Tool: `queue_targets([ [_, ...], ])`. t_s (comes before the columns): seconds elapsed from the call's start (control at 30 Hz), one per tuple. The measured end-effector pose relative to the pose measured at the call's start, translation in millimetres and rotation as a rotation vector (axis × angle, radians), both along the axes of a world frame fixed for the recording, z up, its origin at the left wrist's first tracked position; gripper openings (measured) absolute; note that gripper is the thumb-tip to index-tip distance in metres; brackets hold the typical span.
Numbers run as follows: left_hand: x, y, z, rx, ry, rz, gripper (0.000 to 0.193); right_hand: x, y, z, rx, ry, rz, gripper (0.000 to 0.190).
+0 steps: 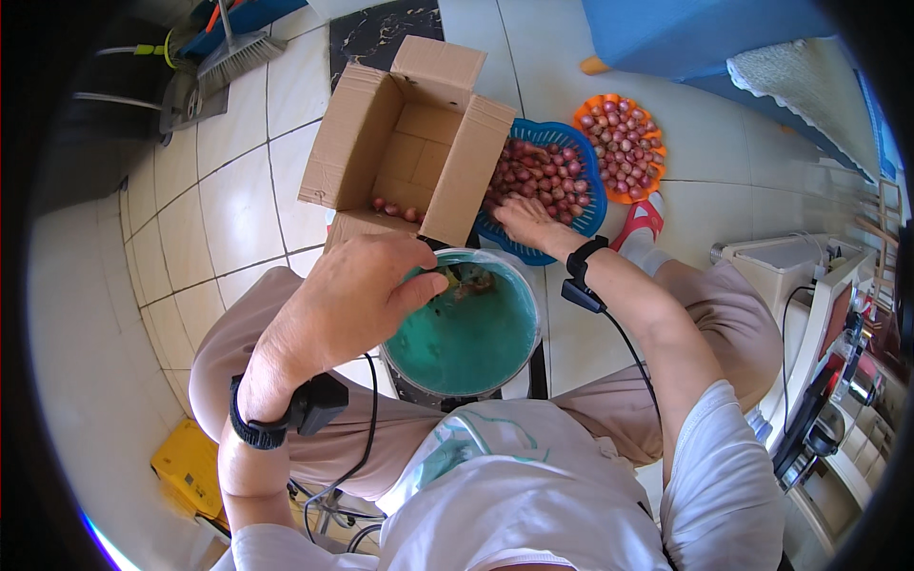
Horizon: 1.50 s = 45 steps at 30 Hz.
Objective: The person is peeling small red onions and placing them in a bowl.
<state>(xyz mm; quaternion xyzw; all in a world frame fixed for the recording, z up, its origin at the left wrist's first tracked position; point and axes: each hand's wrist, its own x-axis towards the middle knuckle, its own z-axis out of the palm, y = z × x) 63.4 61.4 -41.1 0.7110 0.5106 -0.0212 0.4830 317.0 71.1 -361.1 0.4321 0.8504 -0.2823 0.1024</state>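
My left hand (357,296) hovers over the left rim of a round bin (468,350) with a green inside and a clear plastic liner. Its thumb stands apart from the index finger, and nothing shows between them. Some dark and brownish scraps (475,280) lie in the bin. My right hand (527,220) reaches into a blue plastic basket (598,207), its fingertips among red shallots (546,175). Whether it grips one is hidden. Behind the bin stands an open cardboard box (421,153) with several shallots (396,209) along its near inner edge.
An orange scalloped tray (660,171) full of shallots sits right of the basket, near a red sandal (634,223). A broom (239,53) and dustpan (189,100) are far left. A cluttered white shelf (814,357) stands right. Black cables (371,428) hang from both wrist straps.
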Motion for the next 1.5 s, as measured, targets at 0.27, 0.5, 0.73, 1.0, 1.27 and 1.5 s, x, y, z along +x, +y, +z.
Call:
queue_targets([
  [0.27, 5, 7, -7, 0.016, 0.002, -0.017, 0.020, -10, -3, -31, 0.148, 0.115, -0.026, 0.026],
  [0.5, 8, 7, -10, -0.013, -0.061, -0.001, 0.020, -16, -3, -17, 0.128, 0.114, -0.150, 0.035],
  [0.73, 5, -4, -20, 0.115, -0.086, -0.051, 0.022, 16, 15, 59, 0.063, 0.252, -0.335, 0.017],
  [1.0, 0, -35, -22, -0.112, -0.172, -0.064, 0.028, 22, -30, 238, -0.591, 0.867, -0.583, 0.036],
  [1.27, 13, -73, -43, -0.545, -0.629, 0.001, 0.035, -18, -100, 287, -0.772, 1.059, -0.613, 0.029],
  [1.5, 14, -81, -52, -0.843, -0.842, 0.337, 0.029, -26, -108, 271, -0.702, 1.221, -0.536, 0.021],
])
